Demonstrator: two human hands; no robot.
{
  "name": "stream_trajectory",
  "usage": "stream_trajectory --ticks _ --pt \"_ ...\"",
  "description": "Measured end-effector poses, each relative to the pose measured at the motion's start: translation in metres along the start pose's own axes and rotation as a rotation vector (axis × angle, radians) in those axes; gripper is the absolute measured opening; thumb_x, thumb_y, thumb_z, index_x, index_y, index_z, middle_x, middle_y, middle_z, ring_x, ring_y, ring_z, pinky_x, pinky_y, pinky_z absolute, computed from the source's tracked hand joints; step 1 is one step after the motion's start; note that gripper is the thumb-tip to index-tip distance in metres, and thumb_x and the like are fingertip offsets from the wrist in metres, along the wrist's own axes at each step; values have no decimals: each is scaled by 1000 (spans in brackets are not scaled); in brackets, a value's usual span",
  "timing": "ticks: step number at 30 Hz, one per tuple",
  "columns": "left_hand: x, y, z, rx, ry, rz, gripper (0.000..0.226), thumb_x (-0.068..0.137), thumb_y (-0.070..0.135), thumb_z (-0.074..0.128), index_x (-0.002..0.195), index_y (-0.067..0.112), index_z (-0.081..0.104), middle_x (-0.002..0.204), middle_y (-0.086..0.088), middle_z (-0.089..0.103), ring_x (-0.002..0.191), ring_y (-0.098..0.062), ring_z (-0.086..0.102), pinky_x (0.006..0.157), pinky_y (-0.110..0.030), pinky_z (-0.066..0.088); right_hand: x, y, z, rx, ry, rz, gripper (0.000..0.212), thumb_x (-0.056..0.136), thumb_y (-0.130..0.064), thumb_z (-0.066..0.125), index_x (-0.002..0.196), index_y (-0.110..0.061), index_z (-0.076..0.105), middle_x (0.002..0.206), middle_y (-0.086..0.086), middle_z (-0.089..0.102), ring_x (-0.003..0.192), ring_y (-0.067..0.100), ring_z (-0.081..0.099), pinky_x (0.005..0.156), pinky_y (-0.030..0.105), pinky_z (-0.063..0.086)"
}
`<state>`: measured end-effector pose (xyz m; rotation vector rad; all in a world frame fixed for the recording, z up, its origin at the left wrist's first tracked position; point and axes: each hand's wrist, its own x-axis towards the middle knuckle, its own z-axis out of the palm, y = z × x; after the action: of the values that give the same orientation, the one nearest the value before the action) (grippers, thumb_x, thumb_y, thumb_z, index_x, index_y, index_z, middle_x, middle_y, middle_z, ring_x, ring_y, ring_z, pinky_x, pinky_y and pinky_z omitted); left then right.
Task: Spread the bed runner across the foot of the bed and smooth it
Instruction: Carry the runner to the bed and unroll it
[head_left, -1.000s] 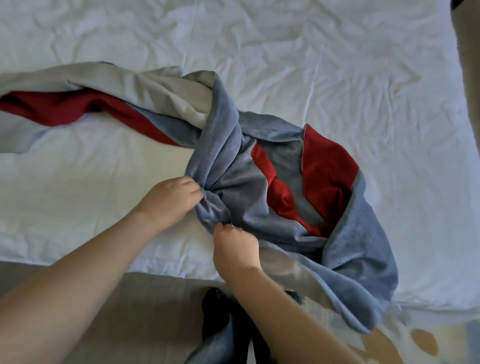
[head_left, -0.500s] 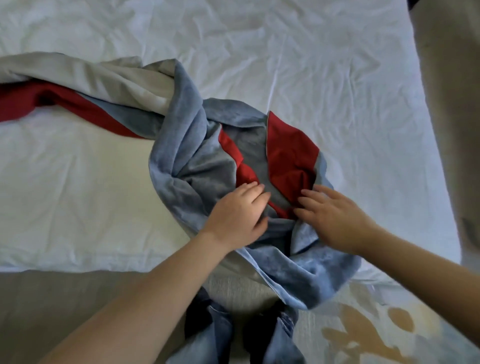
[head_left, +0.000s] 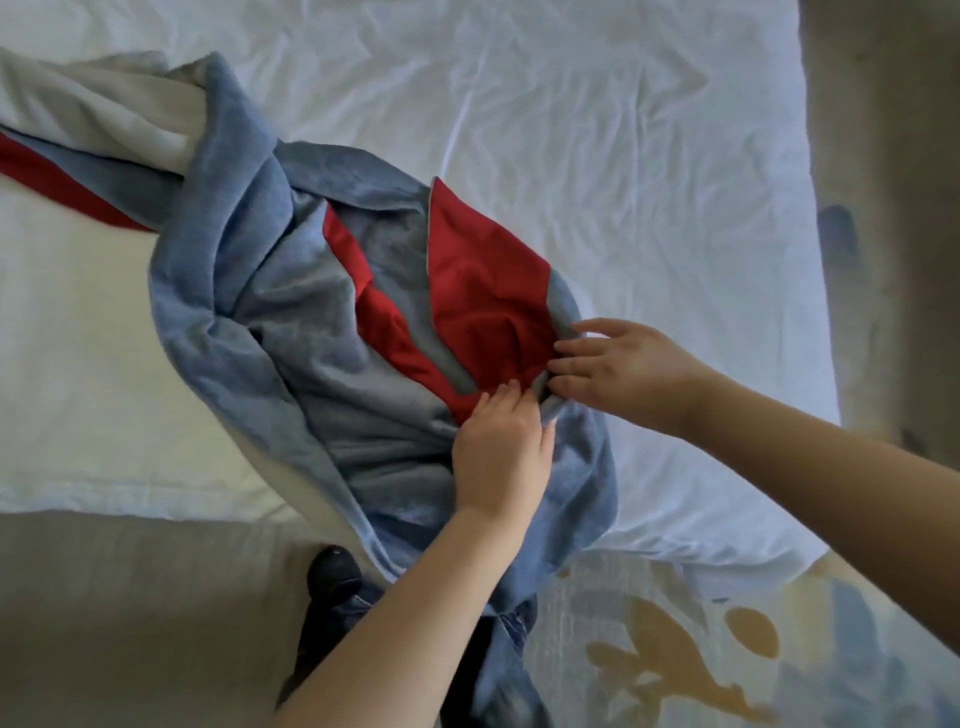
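Observation:
The bed runner (head_left: 311, 364), blue-grey plush with red satin panels, lies bunched and twisted on the white bed (head_left: 623, 156). Its left part trails off the left edge, and its near end hangs over the foot of the bed. My left hand (head_left: 501, 452) rests on the crumpled heap just below the red panel, its fingertips curled into a fold. My right hand (head_left: 623, 374) comes in from the right with fingers spread, and its tips touch the grey edge beside the red panel. The two hands are almost touching.
The foot edge of the mattress (head_left: 104, 499) runs across the lower left. Below it are beige carpet (head_left: 130, 597) and a patterned rug (head_left: 701, 649). My jeans and a dark shoe (head_left: 332, 571) stand against the bed. Floor shows past the bed's right side (head_left: 883, 208).
Both hands have moved right along the runner, from its twisted middle to the red panel. The right hand has crossed to the right of the left. The view has shifted right.

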<state>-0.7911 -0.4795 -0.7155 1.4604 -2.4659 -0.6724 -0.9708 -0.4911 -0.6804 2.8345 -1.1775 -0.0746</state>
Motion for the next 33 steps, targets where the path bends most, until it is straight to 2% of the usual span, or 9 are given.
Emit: stream_trajectory --ticks 4,7,11,14,17,20,27,30,33 --pt "4 41 9 -8 25 -45 6 76 14 74 74 11 70 71 -4 69 63 -19 66 54 -24 50 -26 34 0 -26 -38 -34 33 85 1 44 73 -11 72 81 2 72 86 15 70 86 29 54" --pt "18 82 16 18 -57 -114 23 68 16 82 58 18 61 51 2 59 45 -13 57 40 -22 39 -48 58 -6 -121 -94 -43 31 81 7 48 70 -9 72 85 3 73 87 10 70 80 26 56" --pt "42 133 39 -118 -94 -163 14 93 16 53 83 11 62 78 -8 67 71 -24 64 58 -34 44 -73 93 -21 -164 -193 -96 24 69 -3 55 75 -11 76 95 1 75 94 10 69 80 26 57" --pt "69 159 50 -199 -57 -130 19 98 16 41 99 9 59 96 -10 65 89 -26 61 70 -36 42 -89 125 -32 -144 -232 -29 27 68 6 61 82 -11 77 101 2 74 99 14 68 82 28 55" --pt "97 168 56 -191 -130 -94 27 100 21 37 106 5 58 108 -13 64 102 -28 57 81 -36 39 -97 141 -30 -166 -326 102 38 87 -6 50 117 -24 65 133 -9 57 131 14 46 107 30 34" --pt "110 156 54 -93 -280 -1 37 102 29 31 105 4 59 108 -16 64 102 -32 58 83 -39 41 -106 134 -18 -151 -404 334 39 90 -7 47 121 -25 61 128 -10 60 134 14 41 106 33 37" --pt "136 54 -2 97 -132 327 39 86 10 47 123 14 60 116 -5 63 105 -28 57 81 -44 50 -82 91 -7 89 -247 730 30 84 -8 49 106 -21 65 105 -2 65 105 24 56 82 37 47" --pt "158 16 -25 195 -102 477 50 76 -2 49 124 9 59 114 -9 63 104 -32 57 81 -44 49 -54 78 -7 216 -161 880 29 88 -17 49 114 -20 61 114 2 63 108 26 55 85 39 46" --pt "186 -14 -36 265 -66 453 60 73 -5 54 131 9 51 126 -11 55 113 -33 53 88 -45 48 -17 71 -3 332 -69 1024 41 92 -32 50 131 -21 50 127 3 57 115 28 52 90 41 45"
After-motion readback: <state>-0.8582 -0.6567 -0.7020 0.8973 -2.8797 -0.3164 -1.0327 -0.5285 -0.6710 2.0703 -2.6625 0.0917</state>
